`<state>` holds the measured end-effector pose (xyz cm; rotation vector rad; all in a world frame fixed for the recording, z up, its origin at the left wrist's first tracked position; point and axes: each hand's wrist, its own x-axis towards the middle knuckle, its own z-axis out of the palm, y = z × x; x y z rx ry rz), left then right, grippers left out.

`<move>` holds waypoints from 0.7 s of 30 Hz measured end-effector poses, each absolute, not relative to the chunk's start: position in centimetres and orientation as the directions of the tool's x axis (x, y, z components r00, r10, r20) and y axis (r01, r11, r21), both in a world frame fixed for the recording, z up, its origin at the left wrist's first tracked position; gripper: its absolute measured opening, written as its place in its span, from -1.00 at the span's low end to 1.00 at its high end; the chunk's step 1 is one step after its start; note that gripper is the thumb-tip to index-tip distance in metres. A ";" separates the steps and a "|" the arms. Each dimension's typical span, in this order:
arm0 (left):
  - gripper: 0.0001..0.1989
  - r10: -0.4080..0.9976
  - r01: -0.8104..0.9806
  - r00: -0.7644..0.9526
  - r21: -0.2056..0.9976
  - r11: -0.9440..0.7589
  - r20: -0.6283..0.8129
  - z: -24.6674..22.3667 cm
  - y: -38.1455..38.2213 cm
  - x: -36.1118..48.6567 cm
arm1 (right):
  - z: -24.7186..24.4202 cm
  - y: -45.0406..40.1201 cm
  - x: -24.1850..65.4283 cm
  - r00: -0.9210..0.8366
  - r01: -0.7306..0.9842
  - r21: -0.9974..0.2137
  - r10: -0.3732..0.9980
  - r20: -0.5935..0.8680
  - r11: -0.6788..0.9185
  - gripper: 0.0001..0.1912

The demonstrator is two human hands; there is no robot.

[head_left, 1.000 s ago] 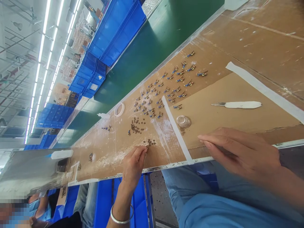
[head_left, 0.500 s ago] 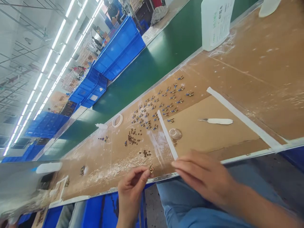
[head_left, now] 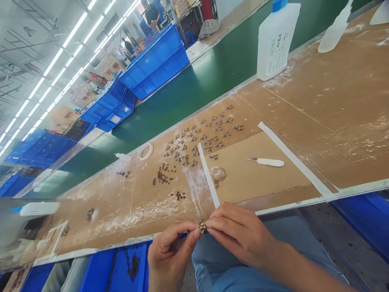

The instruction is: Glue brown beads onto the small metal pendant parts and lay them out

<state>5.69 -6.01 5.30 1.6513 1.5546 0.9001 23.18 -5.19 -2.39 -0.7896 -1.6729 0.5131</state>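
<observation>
Between the fingertips of both hands, just off the table's front edge, is a tiny figurine (head_left: 202,227) with yellow, green and reddish spots. My left hand (head_left: 173,247) pinches it from the left with thumb and forefinger. From the right, my right hand (head_left: 240,227) closes its fingertips on the same piece, hiding part of it. Beyond them lies a small pile of dark brown discs (head_left: 179,196), and farther back a larger pile of brown discs (head_left: 164,174). Many small blue and yellow figurines (head_left: 194,140) are spread over the table.
A white-handled knife (head_left: 270,162) and a small clear cup (head_left: 218,173) lie on cardboard (head_left: 252,178) edged with white tape. A roll of tape (head_left: 145,151) is farther left. A large white bottle (head_left: 275,44) stands by the green conveyor belt (head_left: 219,61), with blue crates (head_left: 158,56) beyond.
My right hand has moved left and its fingertips now meet the figurine in my left hand. My left hand still pinches it, slightly farther right. The whole view has shifted a little.
</observation>
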 end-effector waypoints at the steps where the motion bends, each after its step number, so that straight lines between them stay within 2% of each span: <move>1: -0.97 0.997 0.538 0.070 0.840 -0.074 0.043 5.3 -6.0 5.6 | -2.4 -5.2 23.2 -0.123 0.234 -0.696 0.731 0.672 0.679 -0.89; 4: -0.95 0.990 0.584 0.126 0.801 -0.130 0.069 5.3 -6.1 5.5 | -2.4 -5.3 23.1 -0.143 0.267 -0.680 0.726 0.673 0.683 -0.89; 9: -0.93 0.991 0.606 0.130 0.788 -0.111 0.040 5.4 -6.0 4.8 | -1.6 -5.4 23.2 -0.160 0.356 -0.631 0.710 0.685 0.689 -0.88; 15: -0.86 0.995 0.640 0.103 0.766 -0.058 -0.011 5.2 -0.1 4.1 | -0.9 -4.6 27.2 0.012 0.575 -0.552 0.668 0.744 0.604 -0.84; 21: -0.90 0.939 0.547 0.341 0.821 -0.163 -0.041 4.4 9.9 9.6 | -3.1 -2.6 29.9 0.173 0.656 -0.562 0.624 0.762 0.504 -0.83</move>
